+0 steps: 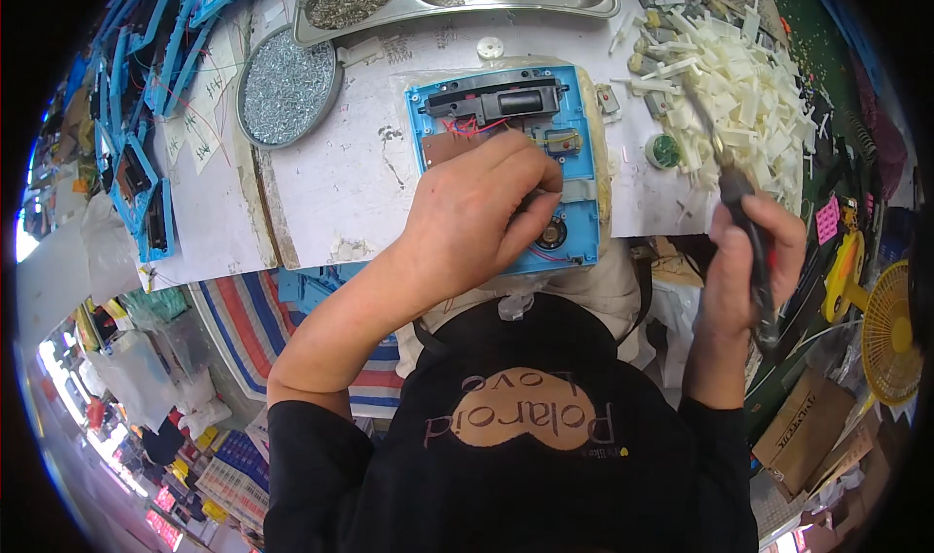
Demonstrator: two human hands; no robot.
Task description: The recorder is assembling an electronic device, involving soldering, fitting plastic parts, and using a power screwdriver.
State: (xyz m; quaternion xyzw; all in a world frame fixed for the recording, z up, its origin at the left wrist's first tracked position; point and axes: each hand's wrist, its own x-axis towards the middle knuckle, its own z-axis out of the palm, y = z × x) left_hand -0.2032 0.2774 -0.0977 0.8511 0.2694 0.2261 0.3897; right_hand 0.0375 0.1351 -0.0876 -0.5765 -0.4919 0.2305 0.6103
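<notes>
A blue plastic housing (580, 228) lies on the table in front of me, its inside facing up. It holds a black compartment part (520, 101), red wires, a brown board (446, 147), a small motor-like part (562, 142) and a round speaker-like part (553, 234). Over its middle is my left hand (486, 198), fingers curled down and closed; what they pinch, if anything, is hidden. To the right, my right hand (764, 256) grips a black-handled tool (741, 195) with a slim metal shaft pointing away from me. Blur hides its exact kind.
White plastic pieces (739, 106) are heaped at the right, beside a small green-topped container (663, 150). A round dish (338, 86) of small screws and a metal tray (506, 10) stand at the back. Blue housings (146, 183) crowd the left; a yellow fan (887, 334) is at right.
</notes>
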